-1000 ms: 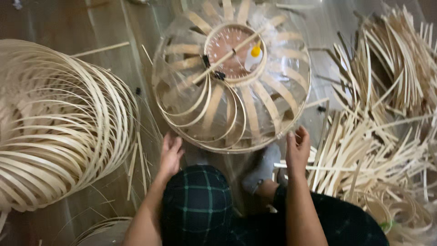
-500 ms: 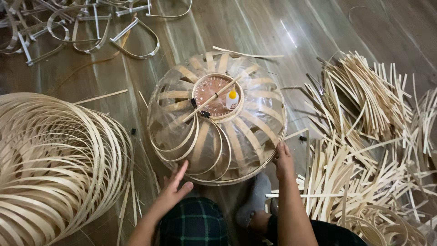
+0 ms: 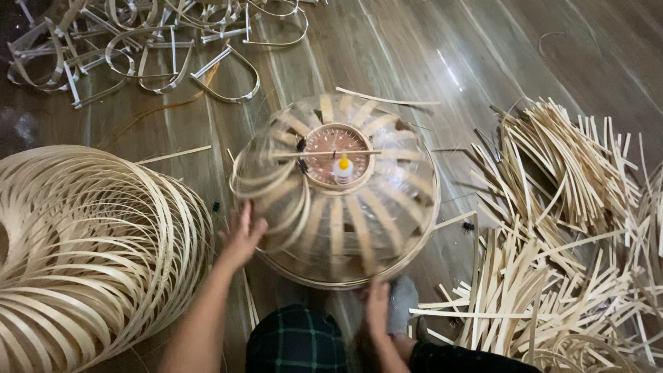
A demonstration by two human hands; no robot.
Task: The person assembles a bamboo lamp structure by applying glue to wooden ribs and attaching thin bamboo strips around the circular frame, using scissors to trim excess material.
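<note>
Head camera view, looking down at a person seated on a dark wooden floor. Left hand lies flat with fingers loosely spread against the left side of a round dome frame made of curved bamboo slats. Right hand reaches to the near bottom rim of the same frame, fingers held together and pointing up at the rim; whether it grips the rim cannot be told. Neither hand pinches anything.

At the top of the dome sits a round brown disc with a thin stick laid across it and a small yellow and white piece near its centre. The dome stands on the floor directly in front of the person's knees, which are covered in dark plaid cloth.

To the left lies a large nest of bamboo hoops. To the right spreads a loose heap of flat bamboo strips. At the far upper left lies a scatter of bent strips shaped like arches.
</note>
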